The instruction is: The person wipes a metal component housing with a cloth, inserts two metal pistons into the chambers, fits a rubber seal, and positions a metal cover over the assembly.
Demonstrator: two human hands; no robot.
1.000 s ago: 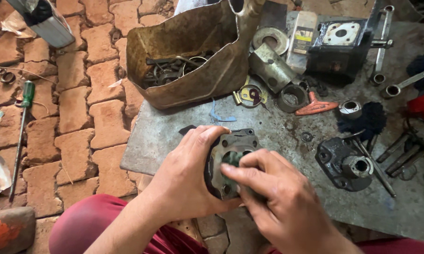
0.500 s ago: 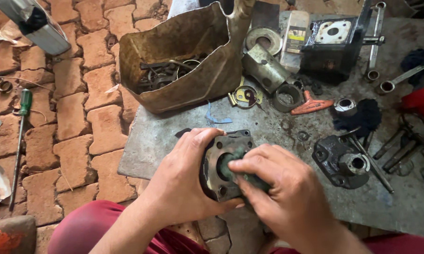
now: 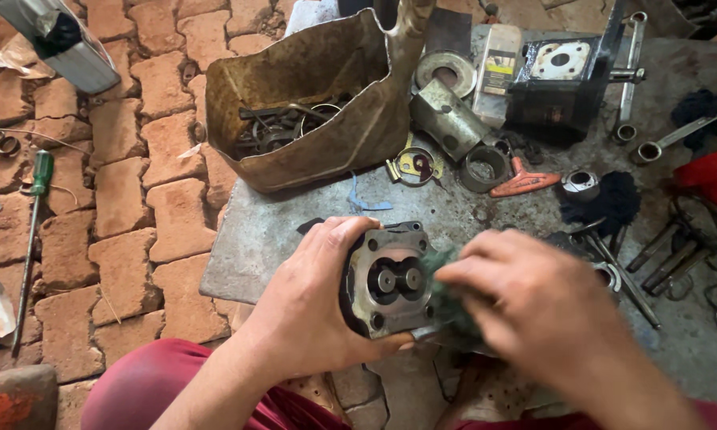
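Steel, grey and greasy, makes up the pump body (image 3: 386,280) held over the near edge of the metal slab (image 3: 295,231), its open face showing two small gears side by side. Left hand (image 3: 311,306) is clenched round the body's left side, thumb along the bottom edge. Right hand (image 3: 526,306) is blurred; its fingers pinch a dark green rag (image 3: 446,299) against the body's right edge, and the rag hides that side. Whether the palm also touches the body cannot be made out. Behind, a torn brown container (image 3: 319,103) holds a jumble of dark rings too tangled to count. One pale bottle (image 3: 498,72) with a yellow-and-black label stands beside a black block (image 3: 561,87) topped by a white square plate. One orange T-handle (image 3: 524,183) lies near a short steel ring (image 3: 484,167). One green-handled screwdriver (image 3: 34,239) lies on the brick paving (image 3: 120,191) at left. A red thing (image 3: 713,175) is cut off at the right edge.
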